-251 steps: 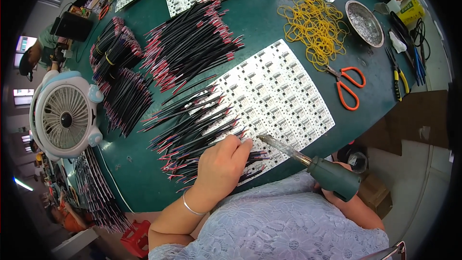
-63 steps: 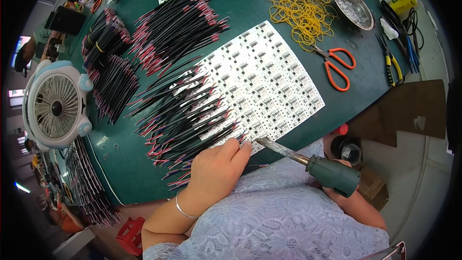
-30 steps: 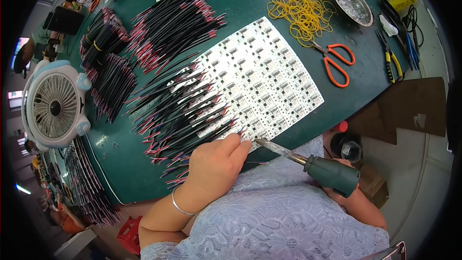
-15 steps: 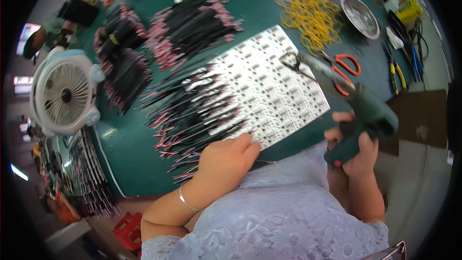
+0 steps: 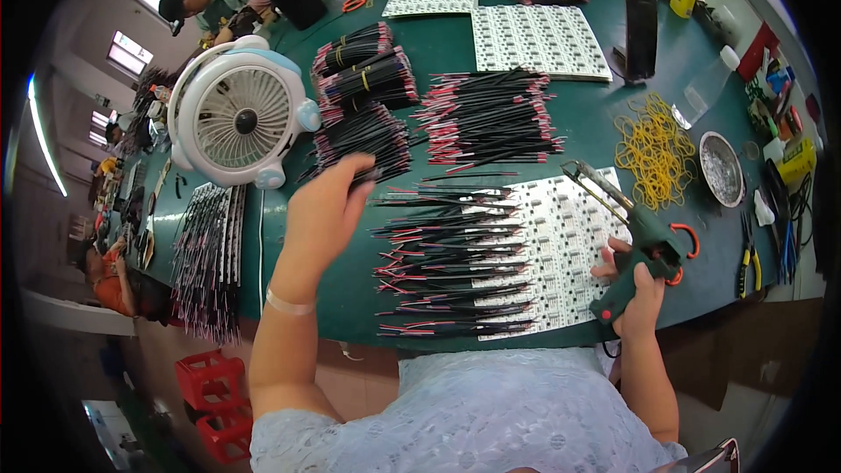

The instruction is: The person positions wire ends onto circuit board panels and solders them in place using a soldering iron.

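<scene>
Green solder gun [image 5: 653,241], likely weighty and rigid, is grasped by its handle in the right hand [image 5: 642,305] at the board's [image 5: 556,250] right side; beyond, the left hand [image 5: 324,208], hold unclear, is at the wires [image 5: 372,136], probably light, springy, best pinched mid-length.

On the green table [image 5: 346,285] lie black wires [image 5: 491,114], circuit boards [image 5: 539,39], yellow bands [image 5: 653,153] and 1 bowl [image 5: 703,162].

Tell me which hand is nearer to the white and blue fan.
Left: the left hand is just right of the fan and a little lower in the picture. The right hand is much farther right, gripping the green soldering gun.
</scene>
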`<state>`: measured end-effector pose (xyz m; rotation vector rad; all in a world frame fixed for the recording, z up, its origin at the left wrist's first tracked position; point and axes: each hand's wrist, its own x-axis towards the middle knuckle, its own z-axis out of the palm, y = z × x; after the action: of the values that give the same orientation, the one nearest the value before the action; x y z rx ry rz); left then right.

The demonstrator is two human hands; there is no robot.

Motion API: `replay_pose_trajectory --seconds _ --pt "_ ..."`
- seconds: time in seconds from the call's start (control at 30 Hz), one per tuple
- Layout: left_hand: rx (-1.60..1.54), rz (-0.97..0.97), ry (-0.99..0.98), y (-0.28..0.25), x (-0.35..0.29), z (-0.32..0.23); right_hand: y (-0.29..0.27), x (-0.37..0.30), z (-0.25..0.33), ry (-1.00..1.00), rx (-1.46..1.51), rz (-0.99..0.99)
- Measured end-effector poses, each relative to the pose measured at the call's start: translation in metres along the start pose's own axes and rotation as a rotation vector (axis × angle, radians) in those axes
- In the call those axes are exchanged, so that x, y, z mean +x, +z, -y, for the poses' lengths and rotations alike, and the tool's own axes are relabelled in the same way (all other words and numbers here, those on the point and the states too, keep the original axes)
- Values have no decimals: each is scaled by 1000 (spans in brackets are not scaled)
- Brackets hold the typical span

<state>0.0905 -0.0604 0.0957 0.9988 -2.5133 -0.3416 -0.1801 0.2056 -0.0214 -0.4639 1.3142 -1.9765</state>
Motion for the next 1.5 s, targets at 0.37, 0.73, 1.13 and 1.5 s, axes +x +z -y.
replay_pose_trajectory --seconds 0.37,0.73,1.13,1.5 --pt "251 119 69 53 86 58 -2 11 5 11 27 45" --pt "194 276 323 140 179 -38 6 16 5 53 135 7" --pt "204 120 446 170 174 -21 4 20 4 86 144 -7" --pt "-167 -252 261 110 182 -15 9 22 4 54 145 12"
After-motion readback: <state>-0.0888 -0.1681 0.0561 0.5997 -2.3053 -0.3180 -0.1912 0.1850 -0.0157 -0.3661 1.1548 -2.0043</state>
